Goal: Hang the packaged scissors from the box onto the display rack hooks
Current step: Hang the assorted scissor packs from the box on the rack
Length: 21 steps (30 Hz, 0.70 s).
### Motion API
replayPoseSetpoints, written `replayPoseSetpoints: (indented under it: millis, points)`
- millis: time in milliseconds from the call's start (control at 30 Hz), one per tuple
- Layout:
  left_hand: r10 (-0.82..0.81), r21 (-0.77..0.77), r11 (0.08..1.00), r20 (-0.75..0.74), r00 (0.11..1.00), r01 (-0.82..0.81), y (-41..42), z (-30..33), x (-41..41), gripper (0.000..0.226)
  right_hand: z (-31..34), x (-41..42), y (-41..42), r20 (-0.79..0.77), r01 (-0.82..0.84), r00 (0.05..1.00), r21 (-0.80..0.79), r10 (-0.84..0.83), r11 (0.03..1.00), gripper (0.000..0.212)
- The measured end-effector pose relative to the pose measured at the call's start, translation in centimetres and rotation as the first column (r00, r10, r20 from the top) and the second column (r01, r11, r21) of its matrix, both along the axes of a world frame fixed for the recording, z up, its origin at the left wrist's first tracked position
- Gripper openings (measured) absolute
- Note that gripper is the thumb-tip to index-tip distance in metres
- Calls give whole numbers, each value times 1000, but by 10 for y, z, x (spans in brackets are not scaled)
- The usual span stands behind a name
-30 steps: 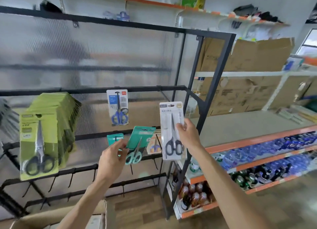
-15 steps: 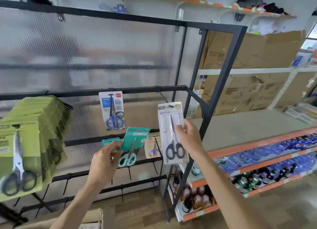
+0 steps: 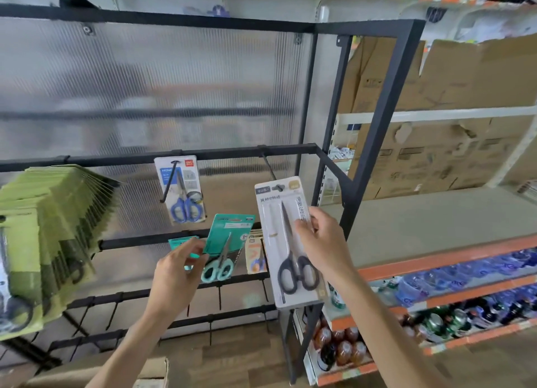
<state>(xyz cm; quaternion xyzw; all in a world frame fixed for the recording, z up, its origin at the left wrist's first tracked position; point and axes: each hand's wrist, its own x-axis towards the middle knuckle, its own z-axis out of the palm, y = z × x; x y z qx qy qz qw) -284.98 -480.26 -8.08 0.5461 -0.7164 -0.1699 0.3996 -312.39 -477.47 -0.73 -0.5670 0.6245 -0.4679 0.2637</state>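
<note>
The right hand grips a white pack of black-handled scissors by its right edge, fingers curled over the front of the card. The pack is held upright against the right end of the black display rack, and its hanging hole at the top sits on the tip of a hook that slants down from the rack's middle bar.

The left hand pinches a teal pack of mint-handled scissors at its lower left edge; the pack tilts to the right, in front of the lower bars. Behind it, near the bar, hang another teal card and an orange-and-white pack.

A pack of blue-handled scissors hangs alone on a hook from the middle bar. At the far left, a thick row of green scissor packs hangs from the rack. A cardboard box shows at the bottom edge, under the left forearm.
</note>
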Motion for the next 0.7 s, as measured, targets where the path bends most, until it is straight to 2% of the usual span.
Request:
replayPoseSetpoints:
  millis: [200, 433, 700]
  points:
    - [43, -7, 999, -14, 999, -43, -5, 4, -10, 22, -12, 5, -71, -29, 31, 999, 10, -30, 999, 17]
    - [74, -55, 996, 7, 997, -73, 6, 7, -8, 28, -20, 15, -164, -37, 59, 998, 78, -56, 995, 38]
    - [140, 49, 989, -58, 988, -137, 25, -6, 14, 30, -35, 8, -188, -111, 8, 994, 37, -4, 999, 24]
